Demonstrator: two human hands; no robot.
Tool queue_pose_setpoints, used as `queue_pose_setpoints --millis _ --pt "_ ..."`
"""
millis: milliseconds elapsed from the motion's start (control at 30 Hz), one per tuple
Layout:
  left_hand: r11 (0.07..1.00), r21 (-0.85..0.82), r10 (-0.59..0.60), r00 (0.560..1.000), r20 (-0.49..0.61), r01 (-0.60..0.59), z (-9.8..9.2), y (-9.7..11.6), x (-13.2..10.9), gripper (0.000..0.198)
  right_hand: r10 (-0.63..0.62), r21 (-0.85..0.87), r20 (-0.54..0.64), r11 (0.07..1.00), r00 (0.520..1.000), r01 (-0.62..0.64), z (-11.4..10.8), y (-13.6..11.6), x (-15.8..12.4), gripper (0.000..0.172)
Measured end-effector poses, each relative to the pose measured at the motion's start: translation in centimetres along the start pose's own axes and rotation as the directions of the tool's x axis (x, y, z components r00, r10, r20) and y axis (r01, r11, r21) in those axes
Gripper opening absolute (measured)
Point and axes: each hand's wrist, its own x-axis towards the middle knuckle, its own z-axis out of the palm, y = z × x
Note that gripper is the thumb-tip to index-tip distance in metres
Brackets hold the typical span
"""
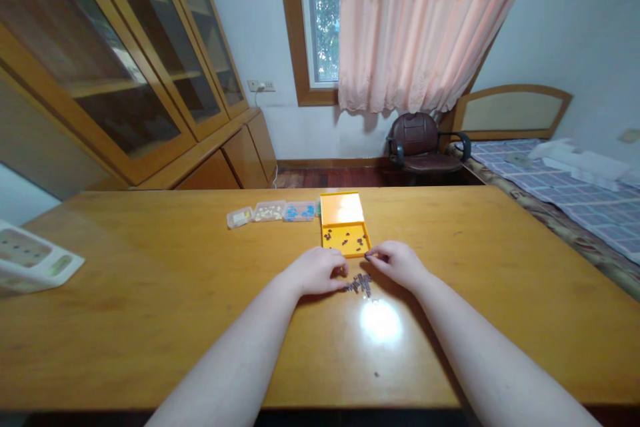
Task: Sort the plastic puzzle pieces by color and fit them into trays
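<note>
An open yellow box (pixel 346 253) lies on the wooden table, its lid raised at the back and several small dark pieces scattered inside. In front of the box is a loose cluster of small dark pieces (pixel 361 283). My left hand (pixel 323 271) is at the left of this cluster, fingers curled, thumb and fingertips at its edge; whether a piece is between them is too small to tell. At the box's front right corner, my right hand (pixel 397 263) pinches a small dark piece (pixel 367 256).
Clear trays of white pieces (pixel 270 211) and blue pieces (pixel 300 211) stand left of the box, beside a smaller tray (pixel 241 217). A white plastic object (pixel 37 259) is at the far left. One dark bit (pixel 377 374) lies near the front edge. A chair (pixel 419 143) stands behind the table.
</note>
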Motion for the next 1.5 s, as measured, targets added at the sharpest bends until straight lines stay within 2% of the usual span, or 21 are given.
queue_pose_setpoints --millis 67,133,233,333,400,467,600,900,1033,1167,1267,1367,1500 --pt "1.000 0.014 0.010 1.000 0.011 -0.011 -0.1 0.0 0.0 0.017 0.063 0.057 -0.095 0.997 0.993 -0.058 0.4 0.1 0.2 0.023" --pt "1.000 0.017 0.021 1.000 0.016 -0.021 -0.1 0.0 0.0 0.015 0.128 0.108 -0.110 0.987 0.986 -0.116 0.6 0.2 0.5 0.028" --pt "0.999 0.009 0.034 0.999 0.022 -0.034 0.0 -0.1 0.0 0.013 0.148 0.112 -0.023 0.983 0.989 -0.145 0.4 0.3 0.4 0.032" --pt "0.999 0.014 0.048 0.999 0.013 -0.048 0.3 -0.1 0.0 0.014 0.041 0.125 0.138 0.990 0.990 -0.059 0.0 0.0 0.0 0.024" --pt "0.998 0.029 0.050 0.999 0.006 -0.050 0.4 -0.1 0.0 0.014 -0.031 0.141 0.244 0.990 0.969 -0.004 -0.2 -0.3 -0.3 0.023" --pt "0.998 0.045 0.044 0.999 0.001 -0.044 0.5 -0.1 0.1 0.014 -0.071 0.131 0.302 0.991 0.951 0.033 -0.2 -0.6 -0.4 0.026" --pt "0.997 0.072 0.028 1.000 -0.004 -0.028 0.5 0.0 0.1 0.013 -0.092 0.084 0.331 0.994 0.939 0.067 -0.1 -0.9 -0.3 0.024" --pt "0.996 0.088 0.014 1.000 -0.014 -0.013 0.3 0.0 0.0 0.011 -0.008 0.062 0.307 0.998 0.952 -0.011 0.0 -1.0 -0.2 0.017" --pt "0.994 0.102 -0.021 0.996 -0.091 0.030 0.2 -0.3 0.1 0.011 -0.015 0.107 0.292 0.994 0.956 -0.017 -0.1 -1.0 -0.4 0.017" --pt "0.974 0.129 -0.152 0.959 -0.239 0.186 0.0 -1.0 0.2 0.015 -0.054 0.167 0.303 0.986 0.952 0.003 -0.4 -1.1 -0.5 0.022" --pt "0.962 0.123 -0.202 0.942 -0.270 0.242 0.0 -1.2 0.2 0.017 -0.092 0.205 0.350 0.979 0.932 0.020 -0.6 -1.0 -0.6 0.029" --pt "0.977 0.119 -0.149 0.963 -0.226 0.179 0.1 -1.0 0.1 0.015 -0.106 0.198 0.389 0.980 0.915 0.030 -0.6 -0.9 -0.7 0.032" --pt "0.992 0.122 -0.017 0.994 -0.111 0.030 0.4 -0.4 0.1 0.018 -0.098 0.146 0.354 0.988 0.930 0.048 -0.4 -0.8 -0.6 0.031"
